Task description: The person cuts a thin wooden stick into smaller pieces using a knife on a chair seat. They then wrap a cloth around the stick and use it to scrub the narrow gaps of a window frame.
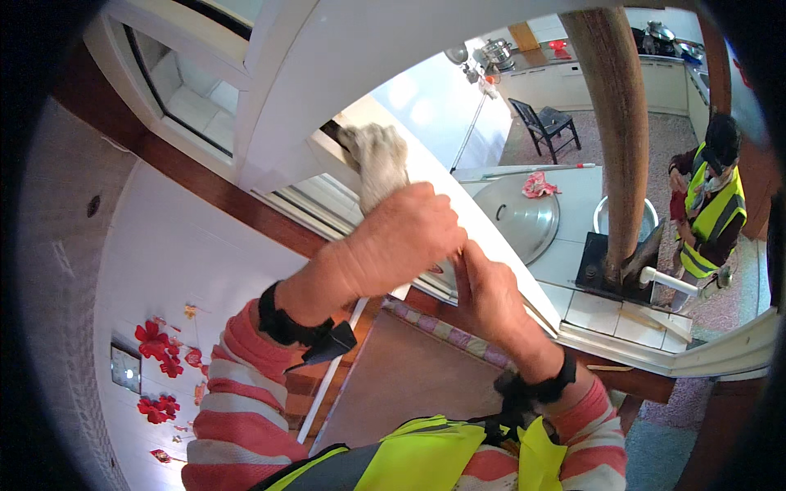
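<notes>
My left hand (408, 230) is closed around the lower end of a bunched, pale grey cloth (384, 156), whose folded top sticks up beyond the fist, close to a white window frame (454, 202). My right hand (491, 282) is just to the right and lower, its fingertips touching the left hand. Whether the right fingers grip part of the cloth is hidden. A small dark object (334, 130) shows beside the top of the cloth. Both wrists wear black straps, below striped sleeves.
A wide metal lid (519, 215) with a pink cloth (540, 185) lies on a tiled counter (568, 258) beyond the frame. A brown pole (614, 135) rises there. Another person in a yellow vest (712, 202) stands at the right. An open sash (178, 92) is at upper left.
</notes>
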Motion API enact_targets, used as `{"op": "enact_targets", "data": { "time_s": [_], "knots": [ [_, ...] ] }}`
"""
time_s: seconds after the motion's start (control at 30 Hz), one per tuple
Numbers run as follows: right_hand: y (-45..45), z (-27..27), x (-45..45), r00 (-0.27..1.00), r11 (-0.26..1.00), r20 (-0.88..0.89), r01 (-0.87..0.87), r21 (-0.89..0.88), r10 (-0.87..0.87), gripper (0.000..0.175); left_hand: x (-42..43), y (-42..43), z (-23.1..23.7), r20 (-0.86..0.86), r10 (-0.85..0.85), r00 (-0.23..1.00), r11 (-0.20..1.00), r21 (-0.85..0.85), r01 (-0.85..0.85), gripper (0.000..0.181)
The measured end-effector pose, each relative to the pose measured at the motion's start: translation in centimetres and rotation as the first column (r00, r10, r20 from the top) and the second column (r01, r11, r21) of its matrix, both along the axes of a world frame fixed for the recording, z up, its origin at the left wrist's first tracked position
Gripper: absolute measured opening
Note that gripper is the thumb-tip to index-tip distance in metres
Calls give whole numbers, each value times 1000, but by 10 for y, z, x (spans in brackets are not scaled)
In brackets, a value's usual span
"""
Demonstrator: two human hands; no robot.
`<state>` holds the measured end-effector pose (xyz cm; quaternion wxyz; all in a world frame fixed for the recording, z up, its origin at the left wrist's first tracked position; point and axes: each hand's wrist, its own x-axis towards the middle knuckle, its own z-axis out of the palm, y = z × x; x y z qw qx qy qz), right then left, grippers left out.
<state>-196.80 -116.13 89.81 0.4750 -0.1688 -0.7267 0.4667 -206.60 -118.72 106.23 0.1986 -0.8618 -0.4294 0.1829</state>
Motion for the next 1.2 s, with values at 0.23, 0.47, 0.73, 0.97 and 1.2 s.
{"op": "enact_targets", "data": {
  "time_s": [0.23, 0.47, 0.73, 0.97, 1.2],
  "knots": [
    [21, 13, -9, 998, 998, 16, -54, 12, 54, 18, -6, 7, 12, -47, -15, 999, 997, 77, 19, 3],
    [8, -52, 3, 991, 990, -26, -131, -53, 130, 18, -14, 2, -55, 65, -13, 998, 1000, 9, 13, 2],
    [-18, -177, 33, 979, 995, 184, 93, -29, -86, 16, 6, -2, -194, 236, 27, 971, 987, -160, 12, 4],
    [-9, -166, 43, 966, 993, 230, 115, 30, -119, 18, 1, -23, -140, 250, -299, 921, 923, 321, 213, 20],
    [-14, -196, 79, 939, 970, 325, 176, -167, -115, 11, -42, -26, -100, 25, 48, 999, 744, 666, -52, 33]
  ]
}}
